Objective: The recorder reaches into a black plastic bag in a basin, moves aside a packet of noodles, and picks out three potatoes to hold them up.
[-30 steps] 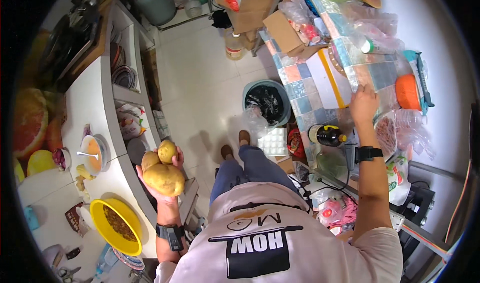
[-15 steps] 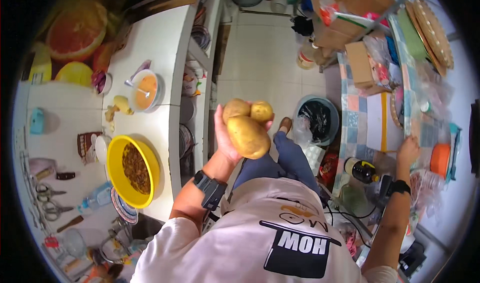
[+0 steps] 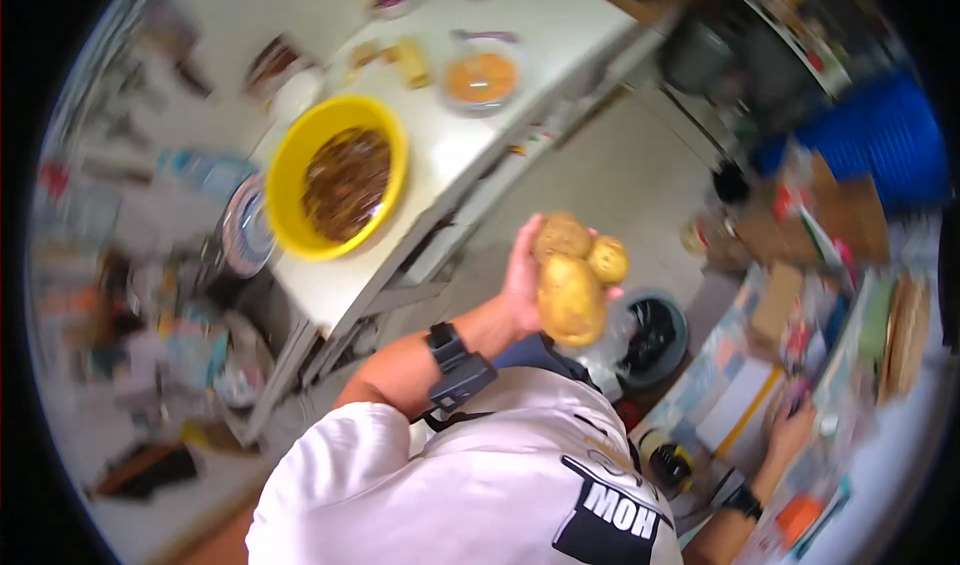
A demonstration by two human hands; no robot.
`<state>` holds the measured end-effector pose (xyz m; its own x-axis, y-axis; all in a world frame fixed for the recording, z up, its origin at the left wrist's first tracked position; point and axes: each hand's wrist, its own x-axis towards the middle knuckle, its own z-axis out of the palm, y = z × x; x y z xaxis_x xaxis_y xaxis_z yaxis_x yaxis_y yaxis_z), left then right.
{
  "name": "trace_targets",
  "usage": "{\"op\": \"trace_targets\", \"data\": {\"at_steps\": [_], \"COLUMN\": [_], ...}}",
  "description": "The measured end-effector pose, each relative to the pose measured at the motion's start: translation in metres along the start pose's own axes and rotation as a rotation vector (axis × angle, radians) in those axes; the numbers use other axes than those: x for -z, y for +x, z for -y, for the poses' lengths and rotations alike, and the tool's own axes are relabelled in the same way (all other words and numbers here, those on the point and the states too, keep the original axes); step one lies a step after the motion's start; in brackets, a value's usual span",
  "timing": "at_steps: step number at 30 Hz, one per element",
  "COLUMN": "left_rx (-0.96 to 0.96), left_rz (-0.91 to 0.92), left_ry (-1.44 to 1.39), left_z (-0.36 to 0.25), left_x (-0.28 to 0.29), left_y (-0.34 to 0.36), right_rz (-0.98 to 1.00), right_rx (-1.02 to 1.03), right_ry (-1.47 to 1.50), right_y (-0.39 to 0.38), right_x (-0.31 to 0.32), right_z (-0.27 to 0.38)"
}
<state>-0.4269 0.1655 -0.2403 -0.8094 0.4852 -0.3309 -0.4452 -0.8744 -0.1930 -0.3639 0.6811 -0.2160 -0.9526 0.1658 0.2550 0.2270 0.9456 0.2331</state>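
Three potatoes rest together in my left hand, which cups them from below in front of my body. The large oval potato lies nearest me, a browner potato sits behind it, and a small round potato is at the right. My right hand reaches to the tiled shelf on the right, beside a white box with a yellow strip. Its fingers look curled around a small dark thing, too blurred to name.
On the white counter at left stand a yellow basin of brown shredded food and a bowl of orange liquid. Ginger lies nearby. A lined bin stands on the floor by the shelf. A dark bottle and cardboard box are at right.
My view has turned, so the counter slants and a blue barrel shows at right. The potatoes stay in my left hand. By my right hand's fingers a small dark thing now shows.
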Motion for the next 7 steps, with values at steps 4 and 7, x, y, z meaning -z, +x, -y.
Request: {"op": "trace_targets", "data": {"at_steps": [4, 7], "left_rx": [-0.205, -0.309], "left_rz": [-0.001, 0.002], "left_ry": [-0.062, -0.187], "left_z": [0.008, 0.018], "left_x": [0.019, 0.046], "left_y": [-0.026, -0.065], "right_rz": [0.395, 0.899], "right_rx": [0.126, 0.288], "right_ry": [0.767, 1.31], "right_y": [0.035, 0.023], "right_x": [0.018, 0.033], "right_z": [0.12, 0.215]}}
